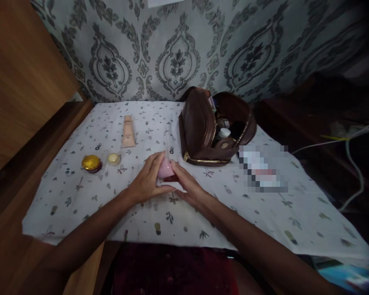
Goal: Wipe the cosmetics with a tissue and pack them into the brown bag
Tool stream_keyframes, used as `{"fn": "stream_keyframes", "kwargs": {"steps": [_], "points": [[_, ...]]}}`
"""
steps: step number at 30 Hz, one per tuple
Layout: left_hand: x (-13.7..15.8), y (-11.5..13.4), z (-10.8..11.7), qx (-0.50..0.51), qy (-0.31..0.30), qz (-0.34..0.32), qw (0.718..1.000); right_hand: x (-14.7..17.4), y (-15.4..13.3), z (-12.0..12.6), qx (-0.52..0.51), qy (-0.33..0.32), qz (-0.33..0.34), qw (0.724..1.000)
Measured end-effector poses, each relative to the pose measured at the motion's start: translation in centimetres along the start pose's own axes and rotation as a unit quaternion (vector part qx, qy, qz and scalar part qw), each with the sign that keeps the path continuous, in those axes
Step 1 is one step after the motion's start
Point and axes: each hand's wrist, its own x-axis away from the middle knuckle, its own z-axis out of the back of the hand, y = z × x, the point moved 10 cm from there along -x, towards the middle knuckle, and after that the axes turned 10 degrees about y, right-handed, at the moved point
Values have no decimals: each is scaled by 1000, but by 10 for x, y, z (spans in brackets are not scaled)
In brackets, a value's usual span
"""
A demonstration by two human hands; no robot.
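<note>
Between my two hands is a small pink rounded container (165, 169) with a dark red part below it; its exact kind is not clear. My left hand (148, 176) is closed around its left side, thumb underneath. On the other side my right hand (186, 182) grips it with the fingers against its edge. To the left lie a jar with a gold lid (91, 163), a small cream-coloured round pot (113, 159) and a peach squeeze tube (128, 132). Behind my right hand stands an unzipped brown cosmetic bag (199, 123) with a white-capped bottle (224, 133) and other items inside.
A white printed cloth (117, 221) covers the table. A blurred-out flat object (263, 170) lies right of the bag. White cables (358, 172) hang at the right. A wooden cabinet (24, 82) borders the left, and a patterned curtain (176, 53) is behind.
</note>
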Motion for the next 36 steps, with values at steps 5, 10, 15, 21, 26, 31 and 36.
{"fn": "stream_keyframes", "kwargs": {"steps": [5, 10, 15, 21, 26, 31, 36], "points": [[-1, -10, 7, -38, -3, 33, 999, 3, 6, -15, -22, -53, -21, 998], [-7, -10, 21, 3, 44, 59, 997, 6, 7, -26, -25, -103, -18, 994], [-14, -16, 30, 49, 64, 116, 990, 10, 5, -31, -26, -126, -21, 992], [-11, -37, 43, 77, 118, 233, 962, 16, 9, -38, -8, -171, -35, 985], [-7, -52, 39, 152, 135, 308, 930, 13, 8, -36, -37, -164, -51, 984], [1, -67, 14, 383, 109, 416, 817, 3, -1, -23, -110, -103, -59, 987], [1, -55, 0, 476, -20, 420, 772, 1, -8, -19, -187, -78, -95, 975]]}}
